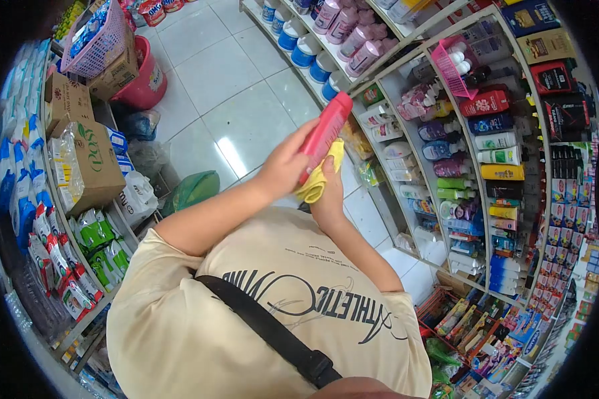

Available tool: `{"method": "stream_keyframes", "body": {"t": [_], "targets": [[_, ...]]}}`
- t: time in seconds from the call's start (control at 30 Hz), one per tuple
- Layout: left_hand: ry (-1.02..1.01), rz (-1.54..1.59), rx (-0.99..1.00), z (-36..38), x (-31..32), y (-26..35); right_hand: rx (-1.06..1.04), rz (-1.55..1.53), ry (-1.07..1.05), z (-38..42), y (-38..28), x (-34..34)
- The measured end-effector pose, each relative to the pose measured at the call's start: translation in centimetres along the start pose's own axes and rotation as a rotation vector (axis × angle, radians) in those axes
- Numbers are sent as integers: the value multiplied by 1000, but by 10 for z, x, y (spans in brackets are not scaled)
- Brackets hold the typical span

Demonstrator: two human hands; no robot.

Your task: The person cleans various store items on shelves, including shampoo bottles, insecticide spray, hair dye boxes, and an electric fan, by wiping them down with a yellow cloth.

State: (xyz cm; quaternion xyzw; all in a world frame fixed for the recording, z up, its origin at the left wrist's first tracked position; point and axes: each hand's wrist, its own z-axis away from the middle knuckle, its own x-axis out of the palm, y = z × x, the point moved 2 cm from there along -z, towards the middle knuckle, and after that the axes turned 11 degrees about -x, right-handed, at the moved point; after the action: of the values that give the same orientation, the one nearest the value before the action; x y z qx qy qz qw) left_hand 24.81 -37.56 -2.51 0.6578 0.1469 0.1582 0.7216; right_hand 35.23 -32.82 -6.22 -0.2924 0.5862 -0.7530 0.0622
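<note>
A red-pink bottle (pixel 327 130) is held tilted in front of the body, its rounded end pointing up and to the right. My left hand (pixel 287 159) is wrapped round the bottle's side. Against the bottle's lower right side is a yellow cloth (pixel 321 178), gripped by my right hand (pixel 329 189). The cloth touches the bottle, and its folds hide part of my right fingers. Both hands are close together above the tiled floor (pixel 246 100).
Shelves of bottles and tubes (pixel 499 156) stand on the right, with a pink basket (pixel 454 66) among them. To the left are a cardboard box (pixel 96 159), a red bucket (pixel 146 80) and a green bag (pixel 196 191). White-and-blue tubs (pixel 304 50) line the upper shelf.
</note>
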Motion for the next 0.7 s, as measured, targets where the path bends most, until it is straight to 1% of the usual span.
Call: {"method": "stream_keyframes", "body": {"t": [0.07,0.1,0.17,0.2,0.23,0.3,0.37,0.4,0.43,0.47,0.5,0.53,0.6,0.63,0.7], "targets": [[-69,161,-104,2,-8,1,74,-169,10,-8,-3,1],[-66,107,-149,9,-7,4,110,-254,13,-15,-5,0],[-255,-12,-352,23,-6,34,100,-373,94,-40,-10,-15],[-255,-103,-285,27,-4,30,95,-432,134,-48,-13,-21],[-248,-194,-218,31,-2,26,94,-404,155,-50,-21,-19],[-244,84,-230,33,4,7,91,-349,198,-49,-43,-9],[-238,321,-253,35,10,-7,-82,5,117,-42,-41,2],[-186,368,-239,32,9,-15,-167,183,74,-37,-37,10],[-133,415,-225,27,6,-24,-145,333,55,-32,-30,17],[-78,462,-210,23,1,-23,-307,464,-70,-28,-22,21],[-117,448,-211,21,-5,-18,-347,413,-146,-25,-16,26],[-114,382,-161,20,-9,-17,-386,363,-224,-24,-14,29],[-109,247,-67,21,-15,-15,-296,283,-189,-25,-20,31],[-131,205,-95,24,-14,-7,-250,242,-170,-26,-22,30],[-113,-152,-94,28,-7,6,32,-47,-46,-39,-23,18]]}}
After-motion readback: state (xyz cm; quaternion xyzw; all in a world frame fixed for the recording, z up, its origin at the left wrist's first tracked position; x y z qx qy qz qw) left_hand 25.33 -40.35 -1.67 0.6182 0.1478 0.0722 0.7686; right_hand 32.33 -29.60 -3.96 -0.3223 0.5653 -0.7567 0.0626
